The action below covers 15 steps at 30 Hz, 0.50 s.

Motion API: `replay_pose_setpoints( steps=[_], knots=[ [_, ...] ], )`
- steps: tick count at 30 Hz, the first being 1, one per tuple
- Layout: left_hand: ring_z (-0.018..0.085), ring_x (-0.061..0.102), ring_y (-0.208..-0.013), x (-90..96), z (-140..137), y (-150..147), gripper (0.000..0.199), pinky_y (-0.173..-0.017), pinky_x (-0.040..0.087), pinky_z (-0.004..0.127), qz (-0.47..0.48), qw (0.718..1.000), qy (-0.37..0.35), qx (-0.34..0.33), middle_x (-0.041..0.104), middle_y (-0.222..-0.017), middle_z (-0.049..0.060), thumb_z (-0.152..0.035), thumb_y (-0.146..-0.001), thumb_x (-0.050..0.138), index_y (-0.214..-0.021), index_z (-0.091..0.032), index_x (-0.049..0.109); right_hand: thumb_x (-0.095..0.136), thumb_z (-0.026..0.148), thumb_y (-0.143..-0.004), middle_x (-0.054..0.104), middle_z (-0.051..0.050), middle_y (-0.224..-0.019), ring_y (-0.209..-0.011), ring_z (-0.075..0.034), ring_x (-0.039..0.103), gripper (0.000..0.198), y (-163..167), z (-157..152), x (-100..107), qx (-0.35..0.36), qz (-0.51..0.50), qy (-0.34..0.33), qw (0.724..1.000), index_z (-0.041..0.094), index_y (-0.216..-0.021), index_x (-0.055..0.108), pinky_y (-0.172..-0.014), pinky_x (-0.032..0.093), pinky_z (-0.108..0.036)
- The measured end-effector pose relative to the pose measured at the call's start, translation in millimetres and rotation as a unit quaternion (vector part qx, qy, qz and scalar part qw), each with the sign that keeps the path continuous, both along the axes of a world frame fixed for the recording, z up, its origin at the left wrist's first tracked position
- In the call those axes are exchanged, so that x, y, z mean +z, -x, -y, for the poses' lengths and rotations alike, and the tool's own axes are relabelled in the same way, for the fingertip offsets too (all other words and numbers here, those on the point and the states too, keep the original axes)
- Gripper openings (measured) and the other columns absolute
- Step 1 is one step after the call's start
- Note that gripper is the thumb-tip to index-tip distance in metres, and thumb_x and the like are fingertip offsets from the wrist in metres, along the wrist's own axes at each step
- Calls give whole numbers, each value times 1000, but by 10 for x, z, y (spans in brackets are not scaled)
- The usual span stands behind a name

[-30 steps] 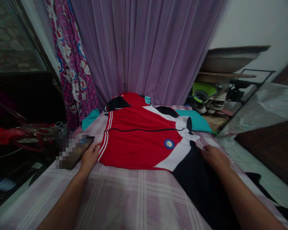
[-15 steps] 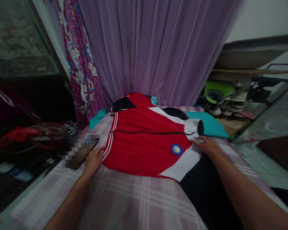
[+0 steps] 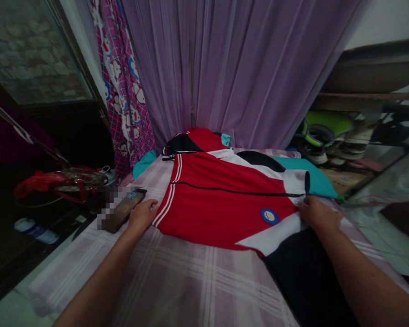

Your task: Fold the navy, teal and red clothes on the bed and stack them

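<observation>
A red, white and black zip jacket (image 3: 218,213) lies front up on the bed, its zipper done up and a round blue badge on the chest. Its collar points right and its white-striped hem left. My right hand (image 3: 318,213) is closed on the collar's near edge. Beside the near corner of the hem rests my left hand (image 3: 143,217), fingers loosely bent and slightly apart, with nothing visible between them. Just left of that hand lies a phone (image 3: 124,209), partly blurred out by pixels. The near black sleeve (image 3: 303,268) runs toward me under my right forearm.
Behind the jacket is another red and black garment (image 3: 204,140). A teal cloth (image 3: 322,179) lies at the back right. Purple curtains (image 3: 218,68) hang behind the plaid bedsheet (image 3: 191,281). A shoe rack (image 3: 354,168) stands right; a bottle (image 3: 36,230) lies at left.
The jacket has shifted right, with my right hand at its collar, and its hem now slants more. My left hand's fingers have loosened at the hem. The view has moved slightly.
</observation>
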State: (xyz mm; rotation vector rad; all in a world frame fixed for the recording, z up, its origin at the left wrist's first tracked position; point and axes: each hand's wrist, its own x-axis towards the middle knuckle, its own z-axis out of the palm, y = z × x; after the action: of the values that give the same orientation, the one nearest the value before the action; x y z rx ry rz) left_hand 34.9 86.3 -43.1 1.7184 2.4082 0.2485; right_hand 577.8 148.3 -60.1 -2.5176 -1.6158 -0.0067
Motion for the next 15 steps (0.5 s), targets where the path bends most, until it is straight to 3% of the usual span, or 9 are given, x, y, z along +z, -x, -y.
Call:
replay_pose_setpoints(
  steps=[3, 7, 9, 15],
  knots=[
    [22, 67, -106, 55, -92, -79, 36, -85, 48, 29, -15, 999, 44, -3, 74, -115, 6, -42, -89, 45, -110, -24, 68, 44, 40, -90, 65, -27, -119, -109, -38, 64, 44, 86, 21, 57, -43, -3, 62, 997, 16, -123, 60, -88, 46, -50],
    [23, 69, -98, 73, -174, -130, 24, -81, 48, 29, -25, 998, 59, 3, 76, -103, 10, -34, -84, 51, -95, -22, 69, 43, 39, -91, 66, -24, -120, -110, -37, 64, 39, 156, 55, 168, -27, 10, 82, 996, 17, -117, 63, -87, 49, -49],
    [24, 70, -96, 68, -161, -132, 23, -80, 48, 30, -21, 999, 45, 1, 76, -99, 10, -33, -86, 49, -92, -21, 68, 42, 39, -91, 66, -23, -119, -108, -37, 65, 36, 151, 79, 195, -14, 9, 79, 997, 19, -110, 65, -84, 50, -49],
    [20, 69, -96, 39, -13, -110, 40, -78, 49, 27, 20, 999, -45, 11, 73, -105, 11, -34, -97, 26, -110, -17, 60, 42, 40, -93, 69, -21, -110, -103, -34, 68, 37, 92, 118, 216, 13, 43, 72, 996, 16, -107, 66, -79, 52, -42]
  ],
)
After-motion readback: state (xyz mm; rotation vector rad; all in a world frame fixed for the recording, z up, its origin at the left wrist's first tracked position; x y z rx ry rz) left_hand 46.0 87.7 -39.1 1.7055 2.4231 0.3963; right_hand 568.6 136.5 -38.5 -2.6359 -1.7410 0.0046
